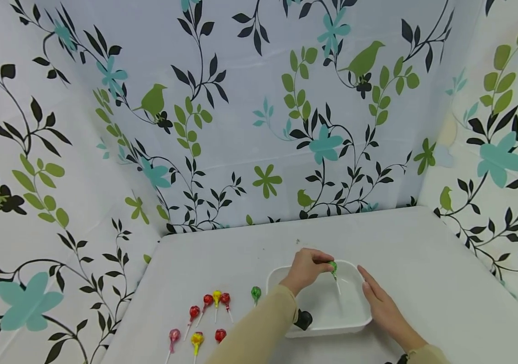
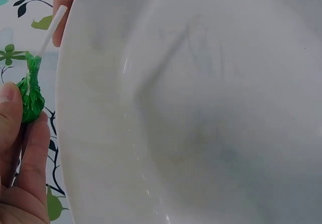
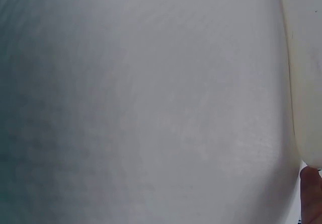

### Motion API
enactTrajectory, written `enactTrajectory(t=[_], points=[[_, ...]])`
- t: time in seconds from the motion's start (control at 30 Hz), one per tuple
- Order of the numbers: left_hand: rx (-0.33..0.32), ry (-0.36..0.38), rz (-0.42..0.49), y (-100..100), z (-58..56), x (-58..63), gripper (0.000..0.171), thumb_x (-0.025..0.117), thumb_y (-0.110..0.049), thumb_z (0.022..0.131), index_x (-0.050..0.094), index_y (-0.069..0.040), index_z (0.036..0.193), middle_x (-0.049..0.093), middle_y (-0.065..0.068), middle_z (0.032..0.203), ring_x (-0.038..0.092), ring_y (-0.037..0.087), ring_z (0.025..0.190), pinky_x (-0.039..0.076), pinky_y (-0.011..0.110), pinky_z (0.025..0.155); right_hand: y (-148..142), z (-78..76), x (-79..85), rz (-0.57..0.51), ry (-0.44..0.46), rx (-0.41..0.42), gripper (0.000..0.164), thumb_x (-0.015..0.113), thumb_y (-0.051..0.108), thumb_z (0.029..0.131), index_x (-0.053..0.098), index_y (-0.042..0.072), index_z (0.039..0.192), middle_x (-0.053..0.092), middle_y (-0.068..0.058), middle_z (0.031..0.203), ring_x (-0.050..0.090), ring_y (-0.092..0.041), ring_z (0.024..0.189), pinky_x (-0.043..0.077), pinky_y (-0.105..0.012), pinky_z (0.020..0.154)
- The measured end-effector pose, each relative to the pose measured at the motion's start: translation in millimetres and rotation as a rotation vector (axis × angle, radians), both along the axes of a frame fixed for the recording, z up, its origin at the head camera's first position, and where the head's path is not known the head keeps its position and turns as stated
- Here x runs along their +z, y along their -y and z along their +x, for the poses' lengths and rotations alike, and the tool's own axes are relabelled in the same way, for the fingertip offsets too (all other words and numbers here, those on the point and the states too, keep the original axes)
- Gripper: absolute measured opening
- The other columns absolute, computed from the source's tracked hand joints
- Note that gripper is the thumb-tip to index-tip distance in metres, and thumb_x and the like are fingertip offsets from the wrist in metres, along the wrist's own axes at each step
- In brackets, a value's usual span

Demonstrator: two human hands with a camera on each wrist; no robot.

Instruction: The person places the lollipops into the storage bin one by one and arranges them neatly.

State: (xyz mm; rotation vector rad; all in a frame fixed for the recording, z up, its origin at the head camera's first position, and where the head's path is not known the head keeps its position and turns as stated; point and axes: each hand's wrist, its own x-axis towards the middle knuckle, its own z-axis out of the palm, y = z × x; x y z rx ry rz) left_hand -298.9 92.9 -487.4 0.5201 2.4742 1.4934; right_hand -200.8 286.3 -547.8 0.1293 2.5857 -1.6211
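Over the white tray, my left hand pinches a green-wrapped lollipop by its round head, the white stick pointing down into the tray. The left wrist view shows the same green lollipop between thumb and fingers of the left hand, beside the tray rim. At the tray's right side, my right hand rests with straight fingers along the outer wall. A fingertip of that right hand shows at the tray's edge in the right wrist view.
Left of the tray on the white table lie several wrapped lollipops: red, yellow, pink and another green one. Patterned curtains with leaves and birds surround the table at the back and sides.
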Motion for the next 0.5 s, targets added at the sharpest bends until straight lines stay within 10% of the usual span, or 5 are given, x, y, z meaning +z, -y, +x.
enactTrajectory(t=[0.5], points=[[-0.046,-0.038,-0.185,-23,-5.0,-15.6,0.013,0.083,-0.012,0.084,0.082,-0.011,0.097,0.078,-0.004,0.088,0.067,0.001,0.079,0.055,0.018,0.072,-3,1.8,-0.9,-0.016,-0.102,-0.015,0.054,0.029,0.031,0.114,0.022,0.009,0.163,0.021,-0.024,0.167,0.018,-0.05,0.153,0.019,-0.067,0.121]])
